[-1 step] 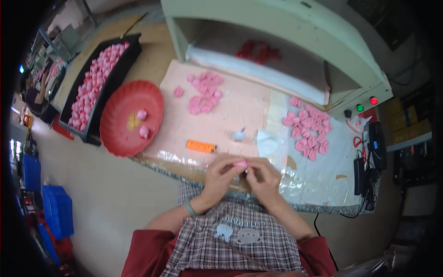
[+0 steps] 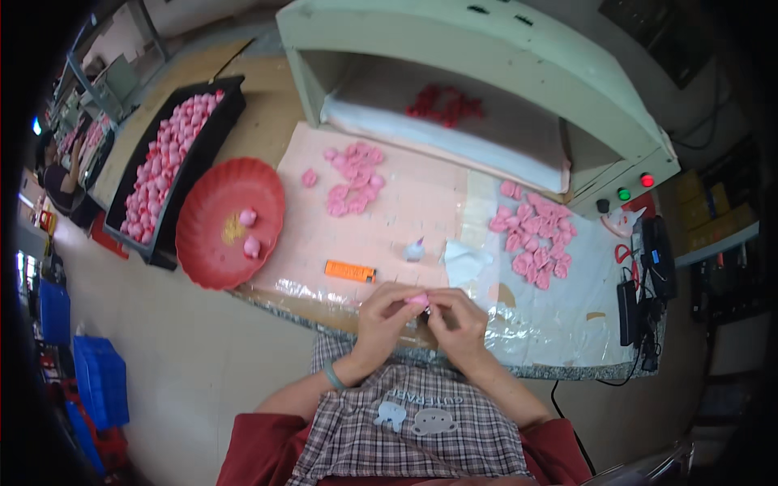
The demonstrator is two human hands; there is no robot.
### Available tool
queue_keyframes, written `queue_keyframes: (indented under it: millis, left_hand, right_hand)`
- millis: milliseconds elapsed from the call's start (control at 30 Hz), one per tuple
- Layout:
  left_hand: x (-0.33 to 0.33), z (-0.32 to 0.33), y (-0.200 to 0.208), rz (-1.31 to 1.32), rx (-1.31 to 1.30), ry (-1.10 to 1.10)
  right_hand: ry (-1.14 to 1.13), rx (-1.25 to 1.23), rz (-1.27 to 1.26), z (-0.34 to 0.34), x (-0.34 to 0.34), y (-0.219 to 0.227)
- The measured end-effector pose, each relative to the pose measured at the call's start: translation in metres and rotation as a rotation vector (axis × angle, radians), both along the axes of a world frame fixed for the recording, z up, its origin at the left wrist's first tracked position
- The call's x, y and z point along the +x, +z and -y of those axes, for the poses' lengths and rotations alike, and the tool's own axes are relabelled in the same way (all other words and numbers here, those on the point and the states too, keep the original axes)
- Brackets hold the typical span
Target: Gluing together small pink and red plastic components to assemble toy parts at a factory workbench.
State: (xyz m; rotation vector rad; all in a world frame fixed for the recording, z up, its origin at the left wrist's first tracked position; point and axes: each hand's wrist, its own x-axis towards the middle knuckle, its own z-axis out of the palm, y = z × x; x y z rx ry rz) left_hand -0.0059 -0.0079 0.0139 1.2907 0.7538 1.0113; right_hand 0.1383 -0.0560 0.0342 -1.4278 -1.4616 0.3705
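Observation:
Close to the table's front edge, my left hand (image 2: 381, 321) and my right hand (image 2: 456, 322) meet. Their fingertips pinch a small soft pink piece (image 2: 418, 300) from both sides; most of it is covered by fingers, so its exact shape is hidden. Just beyond my hands lie an orange lighter (image 2: 350, 270), a small bottle with a pointed tip (image 2: 414, 250) and a crumpled white cloth (image 2: 467, 262). Pink petal-like pieces (image 2: 353, 180) are grouped on the pale pink mat, and a larger heap of pink curled pieces (image 2: 535, 231) is spread at the right.
A red fluted bowl (image 2: 198, 194) at left holds two pink buds. Behind it a black tray (image 2: 229, 109) is full of pink buds. A pale box-shaped machine (image 2: 486, 61) with dark pink pieces inside stands at the back. Black cables (image 2: 644, 316) lie right. Another person (image 2: 63, 174) is far left.
The whole view has shifted slightly, with the table's far things sitting a little lower. Both hands stay together on the pink piece.

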Motion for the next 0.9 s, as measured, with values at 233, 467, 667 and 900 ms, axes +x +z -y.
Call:
queue_keyframes:
  millis: [233,467,667,900]
  left_hand:
    - [0.003,0.001,0.006,0.09,-0.053,0.007]
    - [0.004,0.001,0.009,0.126,-0.056,-0.006]
    - [0.004,0.007,0.002,0.184,-0.067,-0.012]
    - [0.008,0.006,0.002,0.144,0.004,-0.008]
  right_hand:
    - [0.011,0.023,-0.07,0.001,0.002,0.009]
    - [0.024,0.007,-0.076,0.0,0.004,0.006]
    - [0.031,0.044,-0.088,0.005,0.003,-0.001]
    - [0.047,0.073,-0.157,0.004,0.004,-0.001]
